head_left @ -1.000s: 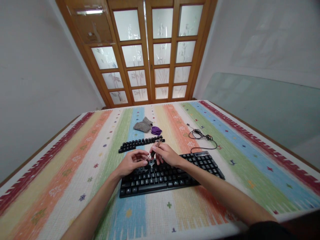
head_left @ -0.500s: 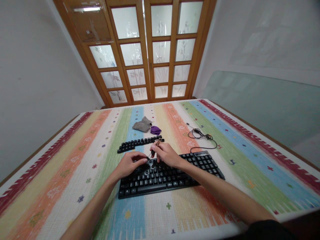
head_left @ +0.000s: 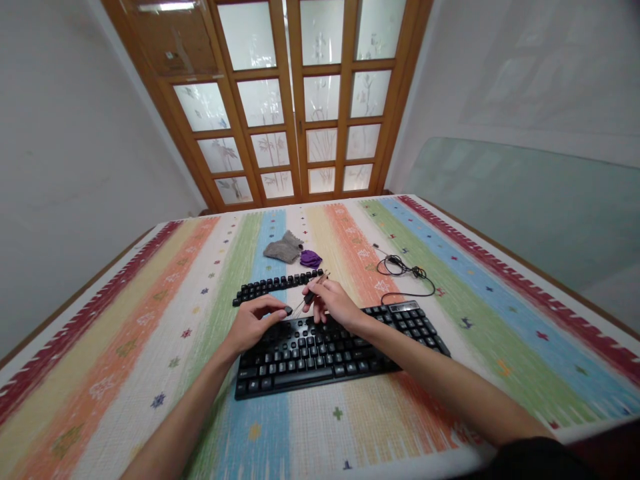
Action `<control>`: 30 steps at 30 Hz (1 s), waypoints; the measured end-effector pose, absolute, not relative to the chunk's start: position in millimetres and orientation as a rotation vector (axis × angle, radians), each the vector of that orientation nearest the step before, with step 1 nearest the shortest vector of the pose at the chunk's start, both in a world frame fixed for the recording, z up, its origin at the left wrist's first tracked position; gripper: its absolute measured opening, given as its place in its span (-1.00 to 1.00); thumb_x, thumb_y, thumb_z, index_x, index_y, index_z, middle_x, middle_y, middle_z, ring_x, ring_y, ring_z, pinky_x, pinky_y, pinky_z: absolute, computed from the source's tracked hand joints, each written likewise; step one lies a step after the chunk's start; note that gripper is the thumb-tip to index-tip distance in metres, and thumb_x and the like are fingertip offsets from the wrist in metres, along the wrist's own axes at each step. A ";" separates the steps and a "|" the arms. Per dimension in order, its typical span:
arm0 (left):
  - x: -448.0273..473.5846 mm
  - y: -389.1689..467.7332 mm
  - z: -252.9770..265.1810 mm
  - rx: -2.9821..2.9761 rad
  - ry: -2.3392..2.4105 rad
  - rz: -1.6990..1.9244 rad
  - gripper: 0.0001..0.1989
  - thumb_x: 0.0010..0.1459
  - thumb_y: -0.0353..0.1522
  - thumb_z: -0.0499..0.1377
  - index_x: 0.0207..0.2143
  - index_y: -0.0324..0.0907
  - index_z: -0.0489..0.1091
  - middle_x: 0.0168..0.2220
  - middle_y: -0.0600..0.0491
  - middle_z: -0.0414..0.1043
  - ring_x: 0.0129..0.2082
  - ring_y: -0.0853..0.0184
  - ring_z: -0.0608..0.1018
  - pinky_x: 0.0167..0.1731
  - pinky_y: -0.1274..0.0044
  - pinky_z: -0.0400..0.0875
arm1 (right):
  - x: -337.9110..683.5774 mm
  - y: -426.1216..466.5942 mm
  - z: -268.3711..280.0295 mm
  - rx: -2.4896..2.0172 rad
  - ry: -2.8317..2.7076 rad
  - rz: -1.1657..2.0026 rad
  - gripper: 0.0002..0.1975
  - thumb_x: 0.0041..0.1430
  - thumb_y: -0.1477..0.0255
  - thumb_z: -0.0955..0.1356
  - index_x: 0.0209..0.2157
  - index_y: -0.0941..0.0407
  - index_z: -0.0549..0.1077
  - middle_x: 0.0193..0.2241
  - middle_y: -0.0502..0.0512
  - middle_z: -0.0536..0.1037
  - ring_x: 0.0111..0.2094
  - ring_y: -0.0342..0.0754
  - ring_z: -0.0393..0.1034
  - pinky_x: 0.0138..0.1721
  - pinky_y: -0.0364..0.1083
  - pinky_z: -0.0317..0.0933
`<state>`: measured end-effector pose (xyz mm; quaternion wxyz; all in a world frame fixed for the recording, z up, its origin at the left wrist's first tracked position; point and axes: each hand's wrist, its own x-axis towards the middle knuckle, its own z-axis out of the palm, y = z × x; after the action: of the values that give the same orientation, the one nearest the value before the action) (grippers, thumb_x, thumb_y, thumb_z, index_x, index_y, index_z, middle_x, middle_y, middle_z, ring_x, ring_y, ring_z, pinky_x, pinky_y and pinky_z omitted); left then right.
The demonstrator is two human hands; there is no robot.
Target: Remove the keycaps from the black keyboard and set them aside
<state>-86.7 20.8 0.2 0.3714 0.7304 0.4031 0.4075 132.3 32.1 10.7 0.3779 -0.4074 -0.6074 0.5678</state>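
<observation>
Keyboard [head_left: 325,363], one, black, full-width, with a number block at right; pale legends on the caps; long space bar [head_left: 303,378] along the near edge; lighter panel [head_left: 403,307] at the far right corner. Upper left portion bare of many caps, dark bed showing around the few that stand there; part of this area hidden by the left hand. Location: flat on a striped, multicoloured tablecloth [head_left: 195,313], before the person, right end set slightly farther away. Cable [head_left: 395,265], black, in loose loops beyond the right end.

Left hand [head_left: 254,323]: thumb and fingertips pinching one small dark keycap [head_left: 289,310] near the keyboard's far edge. Right hand [head_left: 334,307]: grasping a tool [head_left: 310,296], dark handle, thin wires directed toward the keycap; contact between them cannot be told.

Loose keycaps [head_left: 270,287], black, set in rows beyond the keyboard. Grey cloth [head_left: 284,250] and purple cloth [head_left: 311,259], side by side, farther back.
</observation>
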 end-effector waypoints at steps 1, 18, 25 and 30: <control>-88.6 22.1 -0.2 1.836 1.045 1.061 -0.78 0.09 -0.22 0.29 -0.36 -0.21 0.55 -0.35 -0.02 0.56 -0.38 0.31 0.56 -0.37 0.53 0.45 | 132.5 32.8 10.4 -1.050 -1.561 1.444 -0.73 0.31 0.26 0.10 -0.30 0.13 0.27 -0.54 0.05 0.53 -0.74 -0.17 0.33 -0.76 -0.23 0.08; -99.2 36.1 -16.8 2.329 1.481 0.558 -0.84 0.16 -0.34 0.17 -0.36 -0.20 0.53 -0.42 -0.02 0.54 -0.41 0.23 0.52 -0.29 0.43 0.37 | 136.0 1.1 22.2 -1.069 -2.120 0.911 -0.74 0.32 0.44 0.27 -0.48 0.14 0.39 -0.58 -0.01 0.46 -0.53 -0.13 0.34 -0.39 -0.14 0.14; -97.2 39.9 -19.6 2.441 1.493 0.507 -0.77 0.23 -0.39 0.10 -0.30 -0.21 0.58 -0.36 -0.07 0.51 -0.32 0.19 0.54 -0.21 0.41 0.40 | 141.7 -0.7 21.0 -0.993 -2.090 0.977 -0.65 0.34 0.40 0.24 -0.56 0.13 0.32 -0.57 -0.01 0.47 -0.59 -0.17 0.33 -0.47 -0.17 0.15; -97.7 39.5 -22.7 2.399 1.448 0.647 -0.78 0.21 -0.41 0.11 -0.26 -0.21 0.58 -0.29 -0.07 0.52 -0.28 0.21 0.55 -0.17 0.41 0.43 | 140.9 -0.6 16.9 -1.008 -2.096 1.148 -0.76 0.33 0.39 0.27 -0.44 0.14 0.37 -0.58 -0.03 0.49 -0.65 -0.19 0.34 -0.55 -0.20 0.18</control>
<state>-97.7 39.5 -22.7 0.1326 0.8268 0.4991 0.2231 140.9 -0.6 16.9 0.2705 -0.3743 -0.7778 0.4262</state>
